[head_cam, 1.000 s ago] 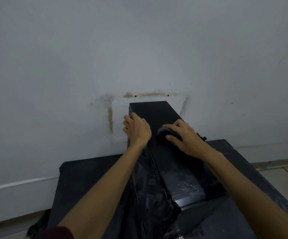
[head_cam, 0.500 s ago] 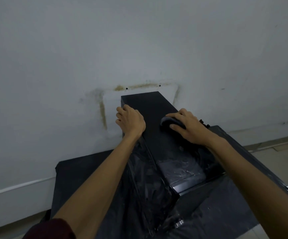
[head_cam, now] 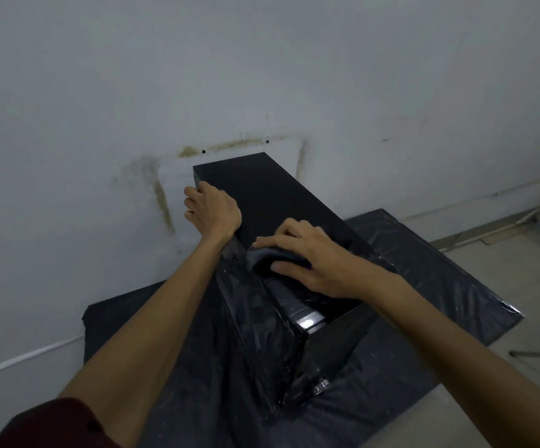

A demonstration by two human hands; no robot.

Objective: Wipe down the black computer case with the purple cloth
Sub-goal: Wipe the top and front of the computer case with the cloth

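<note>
– Steadiness is what we are working for: we are bracing the black computer case [head_cam: 272,195] so it is not sliding on the black plastic wrap [head_cam: 440,270] spreading out beneath it.

– And the wiping itself?

– We are aiming for long, overlapping strokes along the case top, pressing flat. In our judgement we should be going lightly where that wrap is crinkling over the near end of the case, since it could be snagging the cloth.

– Where are our hands sitting?

– Our left hand [head_cam: 212,210] is gripping the case's left top edge toward its far end, with the fingers curling over onto the side. Our right hand [head_cam: 314,257] is lying on the case top about midway along.

– And the cloth?

– The purple cloth [head_cam: 268,257] is bunching under our right hand. The fingers are arching over it and the thumb is tucking against its near side, pressing it onto the case top. Its folded edge is poking out toward the case's left edge, close to our left wrist.
</note>
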